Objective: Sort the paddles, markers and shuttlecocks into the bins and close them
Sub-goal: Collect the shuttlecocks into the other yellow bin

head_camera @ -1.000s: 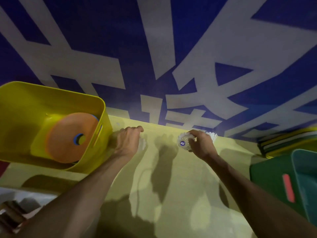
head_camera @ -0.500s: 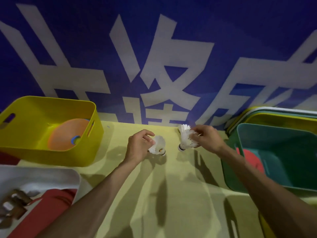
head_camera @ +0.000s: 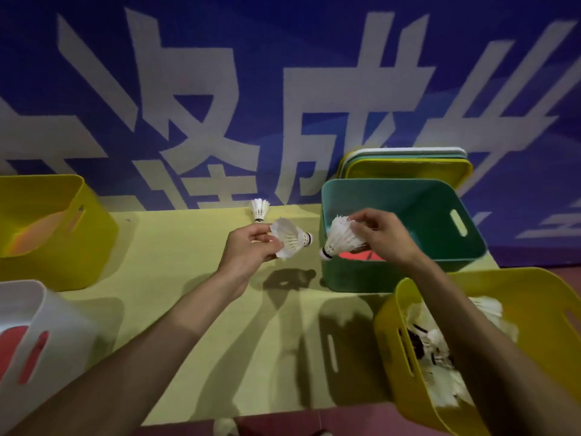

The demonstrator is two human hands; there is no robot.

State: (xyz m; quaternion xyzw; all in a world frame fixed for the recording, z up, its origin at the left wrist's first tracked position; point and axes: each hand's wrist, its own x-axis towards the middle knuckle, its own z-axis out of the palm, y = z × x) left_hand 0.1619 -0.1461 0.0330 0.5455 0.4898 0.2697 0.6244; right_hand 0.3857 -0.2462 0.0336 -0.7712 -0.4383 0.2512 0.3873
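Shuttlecock in left grip, second shuttlecock in right grip

Left yellow bin and white bin, cropped by the left edge; red item in the green bin, mostly hidden behind the right hand, unidentifiable.

Table: far-left bin, near-left bin, far-right bin before lids, near-right bin holding shuttlecocks; lone shuttlecock rear-centre.

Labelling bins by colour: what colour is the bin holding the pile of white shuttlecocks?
Yellow. The plastic bin with slot handles shows best in the head view.
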